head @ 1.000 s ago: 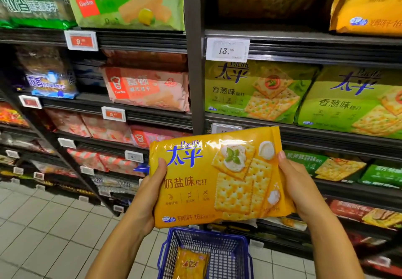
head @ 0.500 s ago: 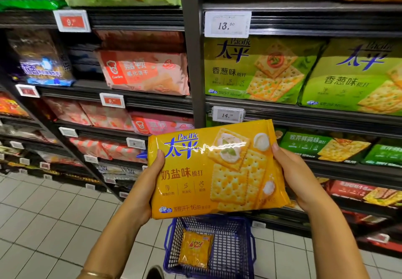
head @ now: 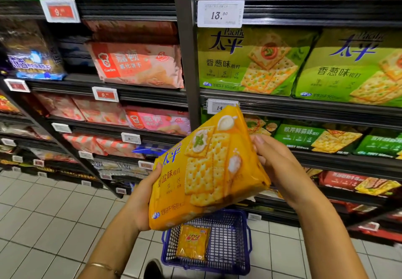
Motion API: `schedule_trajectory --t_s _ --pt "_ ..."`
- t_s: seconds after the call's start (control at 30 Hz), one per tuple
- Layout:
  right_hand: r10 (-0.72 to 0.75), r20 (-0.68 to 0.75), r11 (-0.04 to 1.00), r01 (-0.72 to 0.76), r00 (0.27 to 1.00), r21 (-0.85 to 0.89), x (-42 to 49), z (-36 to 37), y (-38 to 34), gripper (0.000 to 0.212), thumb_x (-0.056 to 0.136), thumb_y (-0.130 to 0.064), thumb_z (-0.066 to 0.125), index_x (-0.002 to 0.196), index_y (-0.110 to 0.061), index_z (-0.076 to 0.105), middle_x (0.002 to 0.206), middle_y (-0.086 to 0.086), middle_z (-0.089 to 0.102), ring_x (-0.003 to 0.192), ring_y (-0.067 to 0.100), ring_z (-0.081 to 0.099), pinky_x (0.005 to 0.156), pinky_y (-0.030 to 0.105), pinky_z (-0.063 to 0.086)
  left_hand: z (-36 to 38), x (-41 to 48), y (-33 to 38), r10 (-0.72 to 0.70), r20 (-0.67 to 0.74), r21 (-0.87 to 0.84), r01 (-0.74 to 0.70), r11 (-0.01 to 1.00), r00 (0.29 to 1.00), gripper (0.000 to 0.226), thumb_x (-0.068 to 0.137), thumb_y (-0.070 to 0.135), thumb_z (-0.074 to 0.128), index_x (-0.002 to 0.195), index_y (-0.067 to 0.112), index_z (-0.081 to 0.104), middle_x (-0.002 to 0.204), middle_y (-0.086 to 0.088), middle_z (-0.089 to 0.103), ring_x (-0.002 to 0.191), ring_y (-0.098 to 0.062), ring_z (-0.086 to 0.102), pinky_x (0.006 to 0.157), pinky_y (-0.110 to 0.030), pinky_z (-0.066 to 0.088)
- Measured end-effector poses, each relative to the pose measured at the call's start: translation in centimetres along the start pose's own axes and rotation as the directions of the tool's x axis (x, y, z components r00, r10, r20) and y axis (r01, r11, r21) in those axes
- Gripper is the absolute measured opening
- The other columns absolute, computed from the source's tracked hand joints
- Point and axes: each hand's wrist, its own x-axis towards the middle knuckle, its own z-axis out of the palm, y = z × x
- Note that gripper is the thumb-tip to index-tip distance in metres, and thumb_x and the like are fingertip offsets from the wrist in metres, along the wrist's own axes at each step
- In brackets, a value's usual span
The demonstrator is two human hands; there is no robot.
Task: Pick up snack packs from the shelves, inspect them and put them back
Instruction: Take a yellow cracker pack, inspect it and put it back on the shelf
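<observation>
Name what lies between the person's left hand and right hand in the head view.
The yellow cracker pack, tilted, lies between them in the head view: the left hand grips its lower left edge, the right hand its right side.

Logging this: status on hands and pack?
Left hand and right hand both grip yellow pack. Pack tilted, off shelf. Nothing blocking.

hands: 2 (head: 141, 198) (head: 280, 165) | held yellow cracker pack: 1 (head: 208, 170) | blue basket: 1 (head: 239, 246) | basket packet: 1 (head: 192, 242)

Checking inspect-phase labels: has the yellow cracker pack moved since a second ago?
Yes. The yellow cracker pack has turned from flat-on to tilted; its top right corner now overlaps the 14 price tag on the shelf.
</observation>
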Motion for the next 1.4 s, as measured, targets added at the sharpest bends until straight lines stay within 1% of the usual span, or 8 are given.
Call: schedule_trajectory --t_s 0.17,0.53,0.7,0.93,1.07,1.2,1.33,1.4 --pt "0.049 0.0 0.987 -0.048 0.999 0.151 -0.2 1.2 0.5 0.071 0.075 -0.071 0.062 0.132 -0.029 0.068 0.129 0.002 0.073 0.119 0.024 0.07 0.092 0.045 0.058 0.6 -0.1 -1.5 -0.042 0.077 -0.077 0.048 0.996 0.996 0.068 0.091 0.068 0.057 0.133 0.016 0.071 0.141 -0.026 0.063 0.119 -0.051 0.066 0.09 -0.061 0.059" --pt "-0.057 0.075 0.932 0.026 0.996 0.363 -0.6 1.5 0.9 0.109 0.072 -0.08 0.072 0.154 -0.015 0.044 0.152 0.007 0.057 0.141 0.03 0.053 0.113 0.055 0.042 1.2 0.3 -2.0 0.088 0.111 -0.175 -0.068 0.982 0.99 0.066 0.094 0.073 0.049 0.126 0.022 0.076 0.138 -0.023 0.066 0.115 -0.049 0.069 0.081 -0.059 0.06" --pt "-0.189 0.048 0.955 0.172 0.981 0.243 -0.7 2.5 1.2 0.049 0.086 -0.036 0.073 0.134 -0.034 0.065 0.138 0.004 0.069 0.128 0.026 0.065 0.098 0.039 0.058 1.3 1.0 -3.9 0.141 0.19 -0.13 -0.117 0.985 0.972 0.07 0.094 0.076 0.045 0.14 0.028 0.065 0.15 -0.015 0.058 0.135 -0.041 0.057 0.101 -0.058 0.054" --pt "-0.204 0.011 0.915 0.187 0.979 0.356 -0.9 2.0 1.2 0.074 0.077 -0.022 0.077 0.145 -0.016 0.052 0.136 0.011 0.068 0.126 0.035 0.065 0.093 0.042 0.059 0.5 2.1 -5.6 0.159 0.257 -0.164 -0.119 0.979 0.953 0.078 0.093 0.071 0.052 0.156 0.024 0.047 0.164 -0.015 0.041 0.152 -0.038 0.037 0.122 -0.059 0.03" --pt "-0.262 -0.034 0.884 0.254 0.964 0.392 -1.2 2.1 1.4 0.056 0.076 -0.022 0.074 0.132 -0.026 0.067 0.13 0.009 0.072 0.123 0.034 0.067 0.092 0.039 0.058 1.0 2.5 -5.0 0.199 0.147 -0.175 -0.172 0.969 0.969 0.064 0.098 0.054 0.057 0.152 0.02 0.053 0.15 -0.017 0.058 0.133 -0.037 0.061 0.104 -0.055 0.054" --pt "-0.298 -0.038 0.883 0.29 0.954 0.369 -1.0 2.0 1.6 0.063 0.075 -0.022 0.074 0.137 -0.021 0.061 0.13 0.012 0.07 0.124 0.035 0.066 0.094 0.041 0.058 1.6 2.1 -4.5 0.244 0.202 -0.183 -0.208 0.961 0.948 0.074 0.089 0.048 0.075 0.153 0.02 0.052 0.15 -0.018 0.058 0.128 -0.041 0.063 0.1 -0.056 0.056" --pt "-0.299 -0.029 0.895 0.291 0.954 0.339 -1.0 1.3 2.0 0.065 0.069 -0.021 0.075 0.132 -0.021 0.062 0.121 0.005 0.075 0.118 0.03 0.069 0.091 0.038 0.059 1.5 1.7 -4.8 0.269 0.304 -0.194 -0.217 0.957 0.914 0.097 0.078 0.068 0.079 0.157 0.023 0.046 0.159 -0.018 0.047 0.145 -0.045 0.045 0.123 -0.064 0.027" --pt "-0.247 -0.096 0.855 0.264 0.964 0.447 -1.0 0.7 2.4 0.058 0.055 -0.022 0.086 0.111 -0.022 0.073 0.1 -0.002 0.079 0.1 0.02 0.075 0.081 0.035 0.061 1.4 1.6 -4.8 0.26 0.341 -0.26 -0.175 0.949 0.903 0.098 0.079 0.074 0.074 0.157 0.021 0.045 0.161 -0.02 0.042 0.149 -0.046 0.037 0.126 -0.064 0.018"
